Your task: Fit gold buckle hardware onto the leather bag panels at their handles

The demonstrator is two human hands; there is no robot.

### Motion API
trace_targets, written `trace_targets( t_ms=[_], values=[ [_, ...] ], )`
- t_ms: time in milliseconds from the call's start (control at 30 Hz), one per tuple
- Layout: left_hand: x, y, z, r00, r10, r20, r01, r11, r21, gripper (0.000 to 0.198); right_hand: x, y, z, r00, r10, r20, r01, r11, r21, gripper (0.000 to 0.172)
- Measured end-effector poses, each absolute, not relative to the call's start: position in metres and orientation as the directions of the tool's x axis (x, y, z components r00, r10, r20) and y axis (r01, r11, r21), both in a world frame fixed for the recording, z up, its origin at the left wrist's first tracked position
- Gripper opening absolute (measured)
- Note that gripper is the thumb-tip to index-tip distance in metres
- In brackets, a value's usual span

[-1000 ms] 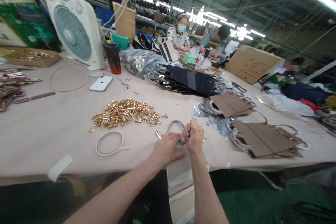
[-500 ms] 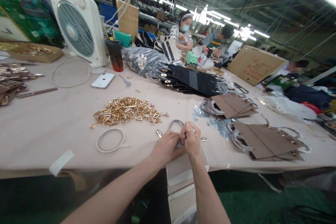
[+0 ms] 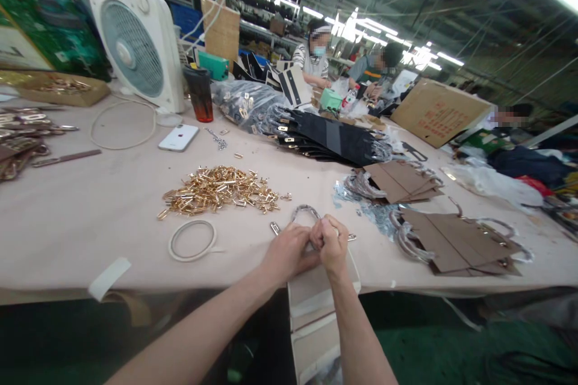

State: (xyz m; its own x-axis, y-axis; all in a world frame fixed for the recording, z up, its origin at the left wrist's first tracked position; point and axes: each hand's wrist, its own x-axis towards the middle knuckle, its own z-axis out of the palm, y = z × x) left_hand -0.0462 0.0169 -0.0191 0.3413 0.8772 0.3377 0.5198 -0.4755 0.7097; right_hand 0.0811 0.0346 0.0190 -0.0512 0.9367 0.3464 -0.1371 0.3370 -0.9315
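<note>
The person's left hand [image 3: 289,249] lies over the top of a pale bag panel [image 3: 311,298], and the right hand [image 3: 333,243] is right beside it, curled into a fist. I can't see what, if anything, the right fingers [image 3: 318,233] close around, and I can't tell how wide the left ones are, since both hands cover that spot. The panel sits at the near edge of the worktop [image 3: 253,258], its lower part hanging over the front. A looped handle [image 3: 306,210] wrapped in clear plastic arches up just beyond the hands, with a small metal buckle [image 3: 275,228] poking out past the left hand. To the left of them I see a heap of gold fittings [image 3: 221,188], with a roll of tape [image 3: 171,245] nearer the edge. Brown bag pieces [image 3: 456,240] lie over to the right, their handles wrapped too. Farther back are a white phone [image 3: 179,138], a dark tumbler [image 3: 198,95] and a big fan [image 3: 135,42].
</note>
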Motion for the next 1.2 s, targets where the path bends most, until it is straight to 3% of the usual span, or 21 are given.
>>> trace_targets(
  t_ms=[133, 267, 333, 533, 600, 833, 1200],
  values=[
    [-0.046, 0.016, -0.018, 0.338, 0.881, 0.330, 0.520, -0.467, 0.715, 0.022, 0.081, 0.031, 0.027, 0.007, 0.887, 0.462, -0.193, 0.454, -0.870, 0.042],
    [-0.046, 0.018, -0.019, 0.343, 0.883, 0.322, 0.520, -0.464, 0.717, 0.020, 0.076, 0.033, 0.014, -0.016, 0.925, 0.379, -0.089, 0.376, -0.922, 0.046],
    [-0.048, 0.020, -0.021, 0.357, 0.875, 0.327, 0.512, -0.476, 0.715, 0.021, 0.077, 0.034, 0.008, -0.002, 0.943, 0.332, -0.142, 0.329, -0.934, 0.046],
    [-0.070, 0.018, -0.024, 0.466, 0.812, 0.352, 0.485, -0.567, 0.666, 0.081, 0.108, 0.027, 0.031, 0.331, 0.896, 0.294, -0.424, 0.420, -0.802, 0.037],
    [-0.082, 0.012, -0.023, 0.465, 0.815, 0.346, 0.528, -0.569, 0.630, 0.087, 0.121, 0.020, 0.044, 0.419, 0.862, 0.286, -0.429, 0.465, -0.774, 0.036],
    [-0.099, -0.002, -0.025, 0.380, 0.870, 0.315, 0.661, -0.493, 0.565, 0.072, 0.089, -0.010, 0.045, 0.315, 0.889, 0.332, -0.465, 0.450, -0.762, 0.047],
    [-0.099, -0.001, -0.023, 0.349, 0.888, 0.299, 0.654, -0.460, 0.601, 0.065, 0.037, -0.009, 0.002, 0.257, 0.872, 0.417, -0.383, 0.488, -0.784, 0.040]
  ],
)
